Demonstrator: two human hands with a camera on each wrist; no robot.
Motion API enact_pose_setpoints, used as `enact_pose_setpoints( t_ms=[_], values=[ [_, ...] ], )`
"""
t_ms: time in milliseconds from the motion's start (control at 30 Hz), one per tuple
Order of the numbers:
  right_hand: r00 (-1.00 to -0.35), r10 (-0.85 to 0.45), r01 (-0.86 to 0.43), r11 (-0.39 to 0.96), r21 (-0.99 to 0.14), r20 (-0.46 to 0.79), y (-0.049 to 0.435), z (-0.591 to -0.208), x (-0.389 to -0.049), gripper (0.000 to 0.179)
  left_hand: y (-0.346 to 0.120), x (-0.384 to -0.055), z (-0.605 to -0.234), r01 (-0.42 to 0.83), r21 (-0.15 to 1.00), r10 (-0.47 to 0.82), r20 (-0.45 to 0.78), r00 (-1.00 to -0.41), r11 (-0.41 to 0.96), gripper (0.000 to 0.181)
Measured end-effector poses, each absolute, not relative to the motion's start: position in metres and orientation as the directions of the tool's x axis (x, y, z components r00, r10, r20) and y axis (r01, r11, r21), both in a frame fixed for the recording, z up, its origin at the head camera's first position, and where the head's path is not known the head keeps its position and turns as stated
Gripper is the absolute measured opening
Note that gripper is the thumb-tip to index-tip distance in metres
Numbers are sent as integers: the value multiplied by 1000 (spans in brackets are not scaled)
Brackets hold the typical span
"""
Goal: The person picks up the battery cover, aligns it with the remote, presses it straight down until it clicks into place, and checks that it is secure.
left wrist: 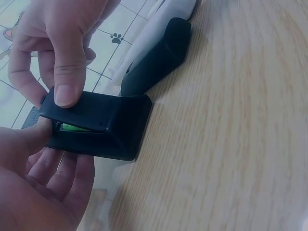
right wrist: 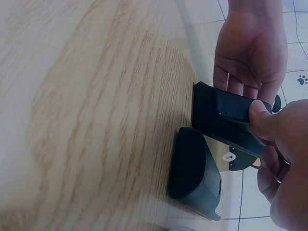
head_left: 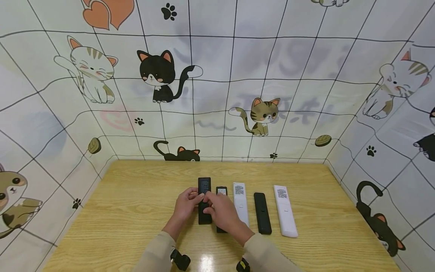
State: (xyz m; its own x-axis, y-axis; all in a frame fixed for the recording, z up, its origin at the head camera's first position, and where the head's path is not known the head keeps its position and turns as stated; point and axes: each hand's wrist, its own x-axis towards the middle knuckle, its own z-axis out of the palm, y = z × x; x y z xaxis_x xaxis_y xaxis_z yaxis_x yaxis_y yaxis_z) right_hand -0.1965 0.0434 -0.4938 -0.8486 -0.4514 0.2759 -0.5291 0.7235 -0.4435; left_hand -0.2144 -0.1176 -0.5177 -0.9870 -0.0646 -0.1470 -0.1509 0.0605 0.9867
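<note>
A black remote control (head_left: 204, 183) lies back side up at the left end of a row. Its battery cover (left wrist: 89, 109) is tilted up along one side, and a green battery (left wrist: 72, 127) shows in the gap. My left hand (head_left: 184, 204) grips the remote's body, thumb at the near side and fingers against its side and underside. With the thumb on top and fingers at the cover's end, my right hand (head_left: 224, 211) pinches the battery cover. The right wrist view shows the raised cover (right wrist: 236, 107) too; my right hand hides part of it.
Right of the held remote lie a black remote with a label (head_left: 222, 190), a white remote (head_left: 240, 200), a plain black remote (head_left: 263, 213) and another white remote (head_left: 285, 211). The wooden table (head_left: 316, 211) meets cat-patterned sheeting (head_left: 217, 94) at the back and sides.
</note>
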Motion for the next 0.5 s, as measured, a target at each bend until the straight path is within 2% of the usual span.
enact_pose_setpoints(
  t_ms=[300, 500],
  values=[
    [-813, -466, -577, 720, -384, 349, 43, -493, -195, 25, -117, -211, -515, -154, 985, -79, -148, -986, 78, 30],
    [-839, -444, -541, 747, -386, 315, 42, -493, -195, 27, -118, -213, -516, -170, 982, -80, -164, -983, 77, 29]
  ],
)
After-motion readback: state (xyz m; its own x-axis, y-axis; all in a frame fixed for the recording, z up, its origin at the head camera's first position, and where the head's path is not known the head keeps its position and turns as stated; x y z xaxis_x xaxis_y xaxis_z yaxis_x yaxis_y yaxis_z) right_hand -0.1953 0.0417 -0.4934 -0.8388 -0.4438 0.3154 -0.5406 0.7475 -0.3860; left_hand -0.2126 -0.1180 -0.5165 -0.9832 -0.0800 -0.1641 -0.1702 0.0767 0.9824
